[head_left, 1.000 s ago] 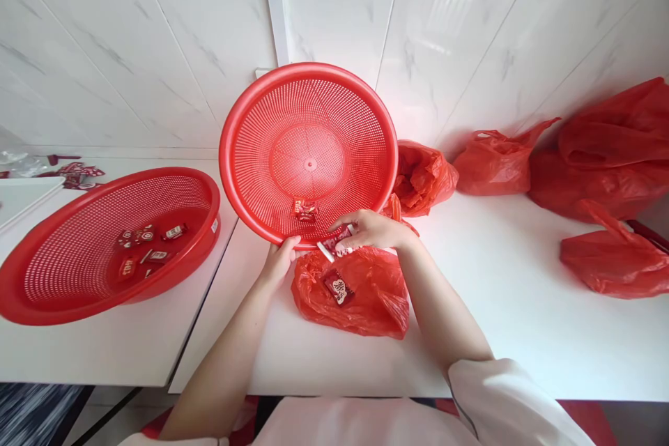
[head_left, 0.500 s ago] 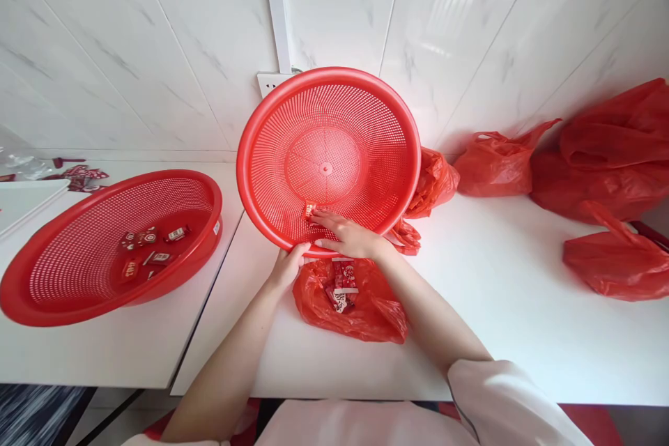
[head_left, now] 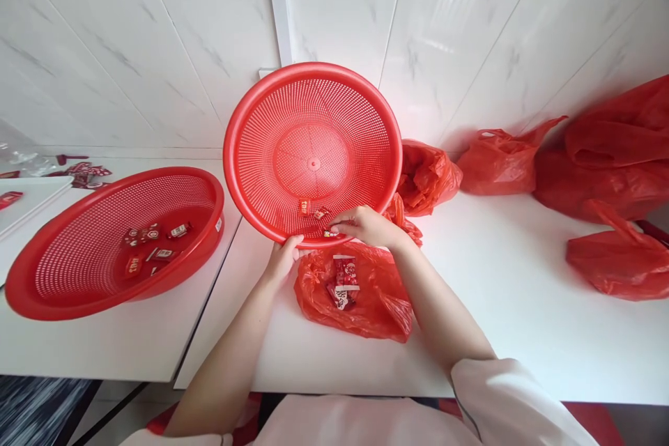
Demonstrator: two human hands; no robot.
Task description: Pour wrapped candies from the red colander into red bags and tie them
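Tipped a shade further toward the left hand than half a second ago, the red mesh basket (head_left: 312, 153) again hides most of the wall socket behind it, and the right hand (head_left: 368, 226) has slid back from the basket floor to its near rim. That hand now has its fingertips bunched over a small wrapped sweet (head_left: 331, 233) at the lip, with two more sweets (head_left: 312, 210) lying just beyond its fingers inside the tilted bowl; whether the sweet is pinched or only touched cannot be told. The left hand (head_left: 283, 259) is curled round the lower rim, thumb on top, propping the basket up on edge. Directly under both hands, an open red plastic bag (head_left: 360, 293) lies on the white desk (head_left: 502, 306) with a few red-wrapped sweets (head_left: 342, 282) showing in its mouth. Judging by the count, the transfer looks barely begun on this side: a handful in the bag, three left in the basket. Well off beyond the left hand, a second red basket (head_left: 112, 240) sits flat on a neighbouring desk with several sweets in it. Past the right hand, four more red bags (head_left: 601, 174) are heaped against the tiled wall, knotted or slumped, contents unseen.
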